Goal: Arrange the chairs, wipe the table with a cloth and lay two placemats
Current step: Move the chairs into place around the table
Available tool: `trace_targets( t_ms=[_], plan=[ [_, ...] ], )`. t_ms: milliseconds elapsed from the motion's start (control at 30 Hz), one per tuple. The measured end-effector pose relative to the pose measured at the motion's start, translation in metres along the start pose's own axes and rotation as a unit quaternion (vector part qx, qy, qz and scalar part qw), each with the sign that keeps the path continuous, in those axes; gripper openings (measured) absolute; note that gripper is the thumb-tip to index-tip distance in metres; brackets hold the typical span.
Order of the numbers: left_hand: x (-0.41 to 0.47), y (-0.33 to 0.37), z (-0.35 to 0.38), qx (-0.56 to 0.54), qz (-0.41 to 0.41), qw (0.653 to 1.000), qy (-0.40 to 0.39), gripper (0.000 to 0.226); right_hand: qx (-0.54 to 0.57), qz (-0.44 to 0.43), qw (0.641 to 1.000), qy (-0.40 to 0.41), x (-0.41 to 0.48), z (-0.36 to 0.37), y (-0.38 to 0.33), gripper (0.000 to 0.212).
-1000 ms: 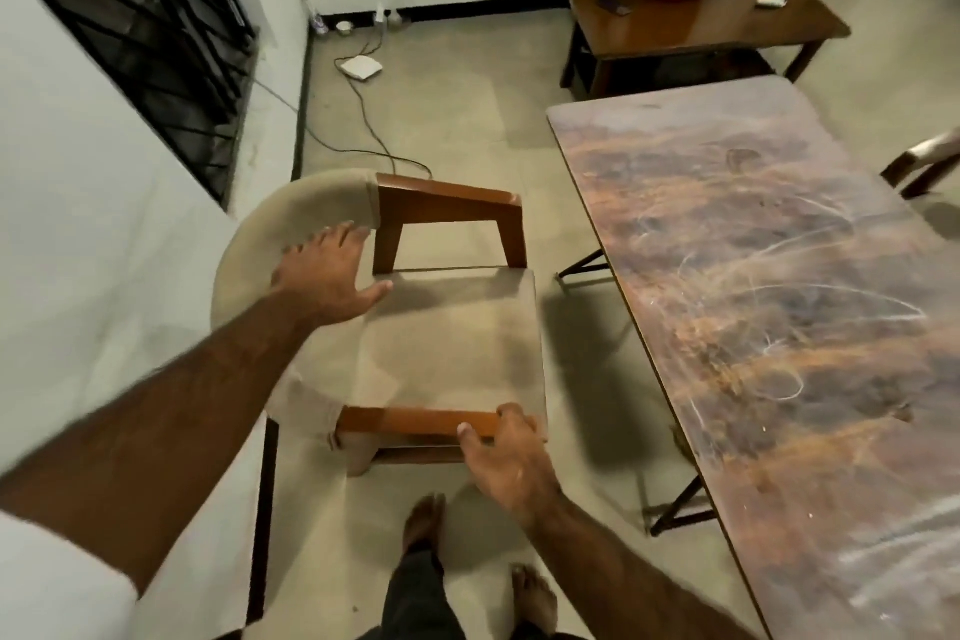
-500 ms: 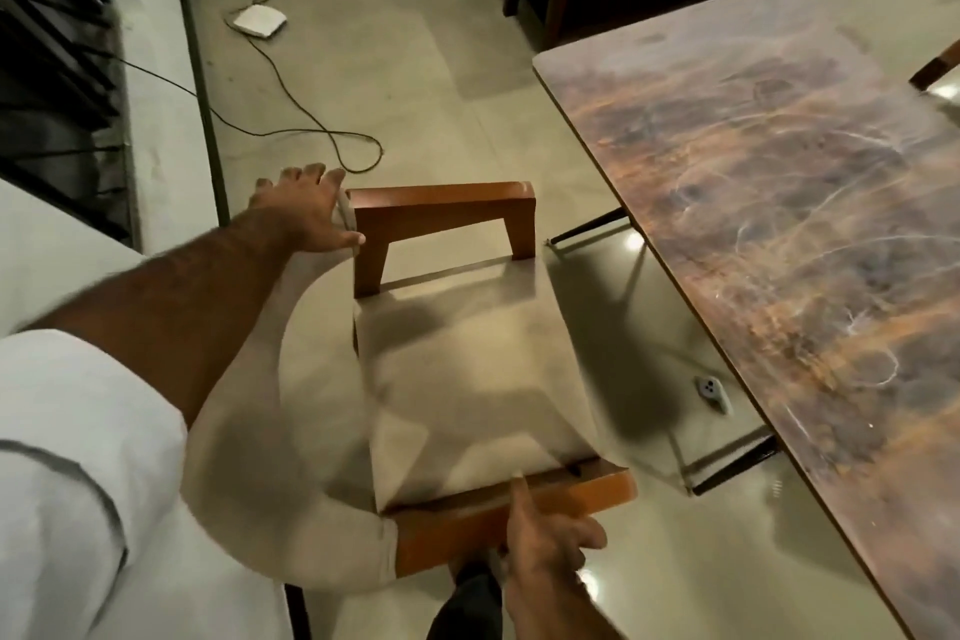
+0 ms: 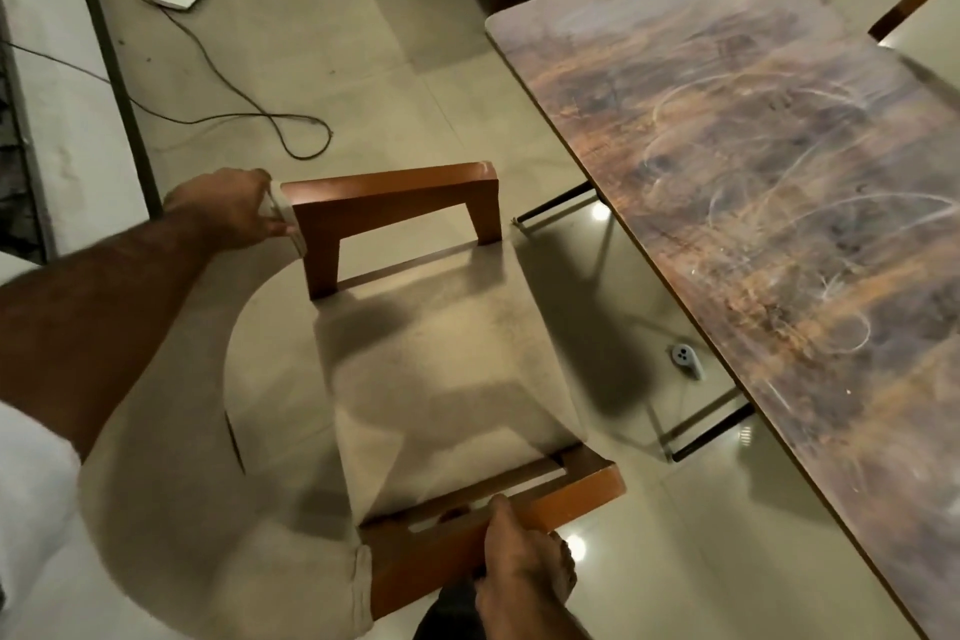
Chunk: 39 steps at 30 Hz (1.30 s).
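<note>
The chair (image 3: 431, 359) stood at nine o'clock of the table (image 3: 779, 172), apart. A small remote (image 3: 687, 360) lay on the floor (image 3: 389, 68) between them; a cable (image 3: 234, 83) lay at the chair's eleven o'clock.

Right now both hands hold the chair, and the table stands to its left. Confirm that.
One thing is wrong. The left hand and right hand do hold the chair, but the table stands to its right, not its left. The head view shows this.
</note>
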<state>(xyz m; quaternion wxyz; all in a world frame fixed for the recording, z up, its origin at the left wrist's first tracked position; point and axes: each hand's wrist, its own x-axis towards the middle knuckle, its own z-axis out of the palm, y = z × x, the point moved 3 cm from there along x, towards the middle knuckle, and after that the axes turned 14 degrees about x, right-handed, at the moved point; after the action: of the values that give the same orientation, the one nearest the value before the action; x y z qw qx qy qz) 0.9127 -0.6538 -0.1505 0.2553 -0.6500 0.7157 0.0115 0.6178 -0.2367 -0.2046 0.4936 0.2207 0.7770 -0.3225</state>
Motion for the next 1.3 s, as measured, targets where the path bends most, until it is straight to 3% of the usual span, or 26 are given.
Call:
trace_targets(
  t_ms=[133,267,400,633,900,1300],
  plan=[
    [-0.007,0.007,-0.005,-0.011,-0.003,1.0,0.005,0.078,-0.021,-0.024,0.996,0.085,0.008,-0.002,-0.02,0.045],
    [-0.016,0.018,-0.009,-0.013,0.007,1.0,0.015,0.079,-0.002,-0.024,0.994,0.103,0.023,-0.014,-0.025,0.047],
    [-0.02,0.032,-0.007,-0.04,0.011,0.999,0.027,0.071,-0.054,-0.041,0.993,0.097,0.077,-0.034,-0.018,0.051],
    [-0.026,0.064,-0.006,-0.047,-0.004,0.998,0.032,0.064,0.041,-0.06,0.996,0.053,0.067,-0.072,-0.084,0.028],
    [-0.041,0.101,-0.024,-0.05,-0.017,0.998,0.028,0.062,0.036,-0.108,0.992,0.047,0.095,-0.096,-0.111,0.035],
    [-0.024,0.139,-0.045,-0.044,-0.011,0.998,0.033,0.066,0.061,-0.103,0.992,0.048,0.118,-0.11,-0.137,0.034]
  ],
)
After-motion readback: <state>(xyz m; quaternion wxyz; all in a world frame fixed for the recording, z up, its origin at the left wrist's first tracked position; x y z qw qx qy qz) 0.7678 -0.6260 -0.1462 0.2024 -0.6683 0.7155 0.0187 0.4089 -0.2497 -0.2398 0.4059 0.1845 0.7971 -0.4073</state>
